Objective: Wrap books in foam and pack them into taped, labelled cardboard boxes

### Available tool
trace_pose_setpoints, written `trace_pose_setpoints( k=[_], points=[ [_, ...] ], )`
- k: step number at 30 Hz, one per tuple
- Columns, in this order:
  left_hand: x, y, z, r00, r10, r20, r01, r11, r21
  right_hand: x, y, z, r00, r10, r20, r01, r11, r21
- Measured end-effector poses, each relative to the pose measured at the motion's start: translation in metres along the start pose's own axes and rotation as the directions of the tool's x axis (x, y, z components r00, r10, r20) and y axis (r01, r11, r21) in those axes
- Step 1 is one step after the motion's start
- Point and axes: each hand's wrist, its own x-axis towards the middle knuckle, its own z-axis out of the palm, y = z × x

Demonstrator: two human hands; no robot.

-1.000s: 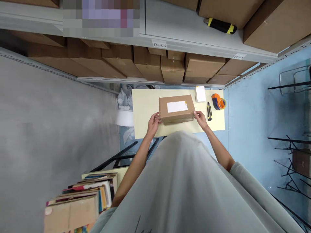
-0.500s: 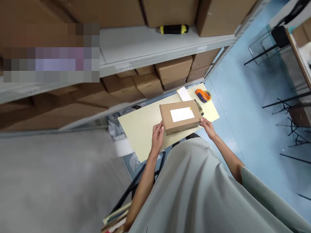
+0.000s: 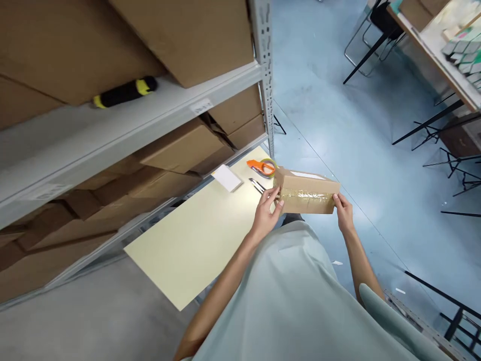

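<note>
Between my two hands is a brown cardboard box (image 3: pixel 310 200), tilted so its taped side faces me. A white label (image 3: pixel 306 175) shows along its top. My left hand (image 3: pixel 266 213) is closed on the box's left end, thumb toward me. The right end is pinched by my right hand (image 3: pixel 342 210). Beyond the left hand, on the pale yellow tabletop (image 3: pixel 188 245), lie a utility knife (image 3: pixel 257 185), an orange tape dispenser (image 3: pixel 260 167) and a small white box (image 3: pixel 227 178). The box is held off the table, past its right end.
A metal shelf rack (image 3: pixel 161 128) packed with cardboard boxes stands behind the table, with a black and yellow cutter (image 3: pixel 126 93) on one shelf. Blue floor (image 3: pixel 319 115) stretches to the right. A desk (image 3: pixel 432 55), a chair (image 3: pixel 383 25) and folded black-legged stands (image 3: pixel 462 170) are at far right.
My view has swung to the right. Both hands have carried the box off the tabletop to the right and tipped it, bringing its taped side into sight.
</note>
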Motion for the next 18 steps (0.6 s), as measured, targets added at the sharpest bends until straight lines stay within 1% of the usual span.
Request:
trace_pose_setpoints(
  k=[2, 4, 6, 8, 10, 12, 14, 16, 18],
  points=[
    [0.041, -0.005, 0.042, 0.999, -0.01, 0.031, 0.009, 1.0, 0.021, 0.037, 0.015, -0.021, 0.999, 0.028, -0.027, -0.029, 0.999, -0.014],
    [0.082, -0.012, 0.078, 0.998, -0.025, 0.063, 0.023, 0.999, 0.045, 0.071, 0.028, -0.036, 0.997, 0.068, -0.03, -0.069, 0.997, -0.023],
    [0.123, -0.023, 0.106, 0.995, -0.045, 0.092, 0.039, 0.997, 0.064, 0.101, 0.039, -0.044, 0.994, 0.111, -0.005, -0.111, 0.994, -0.023],
    [0.162, -0.037, 0.126, 0.991, -0.06, 0.12, 0.051, 0.996, 0.077, 0.126, 0.049, -0.043, 0.99, 0.135, 0.035, -0.135, 0.991, -0.011],
    [0.199, -0.057, 0.139, 0.988, -0.082, 0.129, 0.07, 0.992, 0.101, 0.148, 0.056, -0.035, 0.985, 0.146, 0.089, -0.148, 0.989, 0.013],
    [0.232, -0.08, 0.146, 0.983, -0.15, 0.107, 0.132, 0.979, 0.156, 0.168, 0.06, -0.02, 0.979, 0.15, 0.137, -0.157, 0.987, 0.042],
    [0.26, -0.102, 0.148, 0.968, -0.23, 0.099, 0.208, 0.959, 0.192, 0.189, 0.063, -0.002, 0.973, 0.153, 0.172, -0.164, 0.985, 0.048],
    [0.285, -0.121, 0.147, 0.963, -0.249, 0.105, 0.231, 0.96, 0.158, 0.208, 0.065, 0.017, 0.966, 0.178, 0.185, -0.188, 0.981, 0.04],
    [0.308, -0.134, 0.143, 0.961, -0.251, 0.118, 0.237, 0.964, 0.119, 0.226, 0.067, 0.035, 0.957, 0.222, 0.185, -0.236, 0.97, 0.052]
  ],
)
